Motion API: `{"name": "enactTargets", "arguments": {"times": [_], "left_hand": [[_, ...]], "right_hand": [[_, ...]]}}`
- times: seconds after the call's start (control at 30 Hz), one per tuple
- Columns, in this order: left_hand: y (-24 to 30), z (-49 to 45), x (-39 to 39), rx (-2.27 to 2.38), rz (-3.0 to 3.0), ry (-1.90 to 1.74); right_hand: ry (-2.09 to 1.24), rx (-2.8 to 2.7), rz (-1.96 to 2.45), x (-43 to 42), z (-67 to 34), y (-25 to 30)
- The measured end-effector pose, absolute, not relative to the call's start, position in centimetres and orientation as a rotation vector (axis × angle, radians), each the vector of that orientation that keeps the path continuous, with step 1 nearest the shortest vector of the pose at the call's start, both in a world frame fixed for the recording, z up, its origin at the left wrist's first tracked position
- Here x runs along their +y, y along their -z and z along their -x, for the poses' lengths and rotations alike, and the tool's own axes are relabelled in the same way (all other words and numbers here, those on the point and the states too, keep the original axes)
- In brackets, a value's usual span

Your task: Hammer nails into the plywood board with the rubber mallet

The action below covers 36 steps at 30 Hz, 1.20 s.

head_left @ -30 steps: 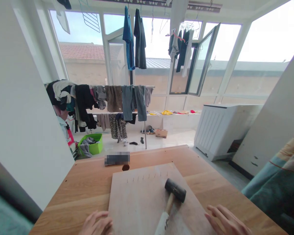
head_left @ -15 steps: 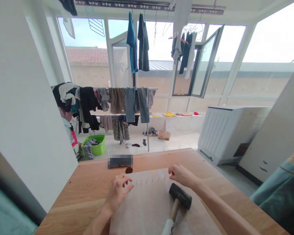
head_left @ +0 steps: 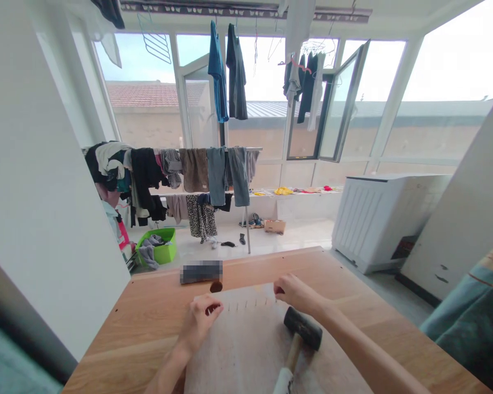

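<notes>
A row of several thin nails (head_left: 246,304) stands upright along the far part of a pale wooden board (head_left: 230,355). My left hand (head_left: 199,317) is at the row's left end, thumb and forefinger pinched around the end nail, which the fingertips mostly hide. At the opposite end, my right hand (head_left: 291,290) has its fingers closed on the last nail, also largely covered. On the board below my right hand lies a hammer (head_left: 302,328) with a black head, its wooden handle with a white grip pointing toward me.
The board rests on a wooden table (head_left: 148,317). Near the far edge are a blurred dark item (head_left: 201,272) and a small brown round object (head_left: 216,287). Beyond stand a laundry rack (head_left: 248,230), a green basket (head_left: 164,251) and a white cabinet-like unit (head_left: 378,224).
My right hand has moved left onto the rightmost nail and closed. My left thumb and forefinger have come together at the leftmost nail. The hammer stays put.
</notes>
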<state>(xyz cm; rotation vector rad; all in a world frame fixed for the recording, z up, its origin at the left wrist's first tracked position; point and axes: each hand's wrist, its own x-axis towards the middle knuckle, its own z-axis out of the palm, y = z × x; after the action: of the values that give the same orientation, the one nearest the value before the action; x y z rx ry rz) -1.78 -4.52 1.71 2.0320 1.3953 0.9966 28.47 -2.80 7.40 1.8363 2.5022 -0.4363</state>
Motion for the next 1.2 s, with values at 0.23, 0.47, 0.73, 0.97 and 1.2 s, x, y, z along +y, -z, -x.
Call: {"name": "enactTargets", "arguments": {"times": [0.23,0.47,0.73,0.97,1.2], "left_hand": [[-1.3,0.4,-4.1,1.391,-2.060,-0.963],[-0.3,0.2,-3.9,1.385,-2.023,-0.938],[-0.9,-1.2,-3.9,1.350,-2.004,-1.076],[-1.6,-2.5,-3.9,1.318,-2.001,-1.002],[-0.6,-2.2,-3.8,1.316,-2.000,-0.957]], "right_hand": [[0.449,2.519,-1.806,-2.9,-28.3,-7.6],[0.501,2.587,-1.796,-2.6,-27.4,-7.3],[0.541,2.620,-1.748,-2.3,-26.5,-6.2],[0.541,2.678,-1.712,-2.1,-26.0,-6.6],[0.570,2.721,-1.656,-2.2,-24.0,-6.4]]}}
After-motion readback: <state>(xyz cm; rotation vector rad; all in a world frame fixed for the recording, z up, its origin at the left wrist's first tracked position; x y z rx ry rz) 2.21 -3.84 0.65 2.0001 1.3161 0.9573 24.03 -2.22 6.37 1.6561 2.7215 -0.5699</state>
